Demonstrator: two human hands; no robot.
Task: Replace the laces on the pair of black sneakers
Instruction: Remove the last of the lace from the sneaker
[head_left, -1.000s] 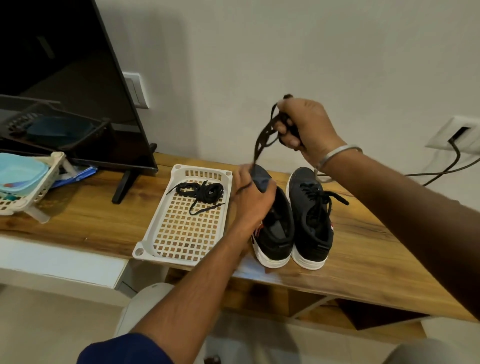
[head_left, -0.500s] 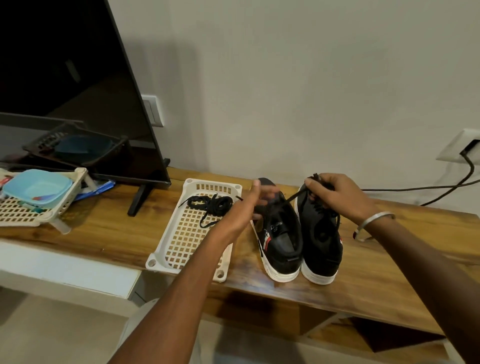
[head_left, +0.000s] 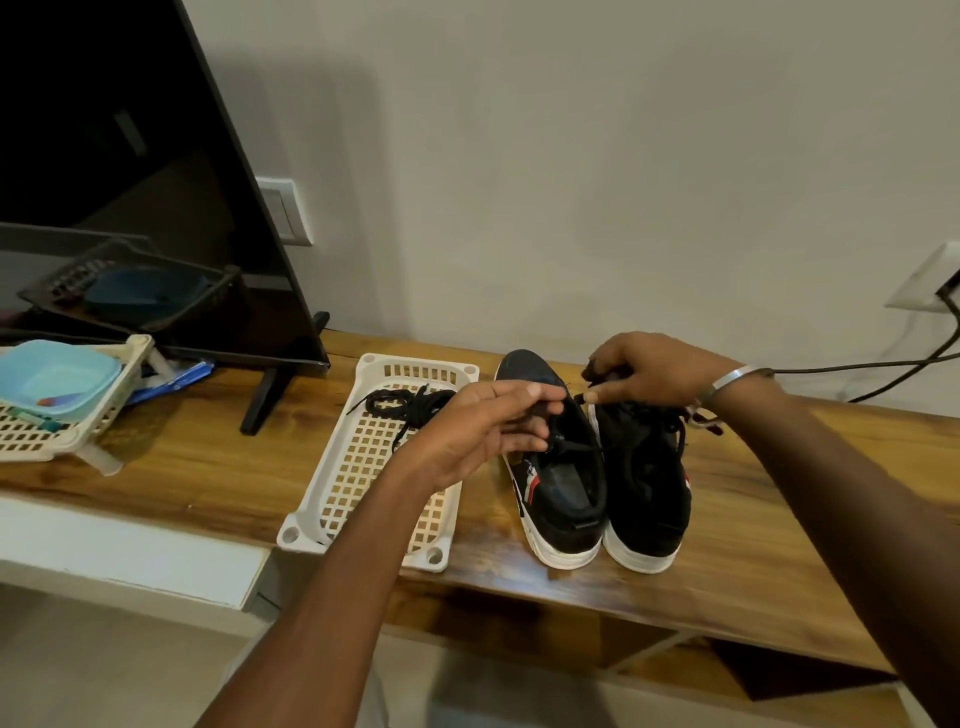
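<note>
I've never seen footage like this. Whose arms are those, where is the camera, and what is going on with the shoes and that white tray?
There is no machine here: the two bare arms belong to a person, and the one camera sits on that person's head, looking forward and down.

On the wooden shelf stand two black sneakers side by side, toes towards the wall. The left hand reaches over the left sneaker, its fingers curled at the lace area. The right hand, with a metal bangle on its wrist, pinches a black lace above the right sneaker.

Left of the shoes lies a white plastic tray with a coiled black lace in it. Further left stand a television and a second tray holding a light blue container.
</note>
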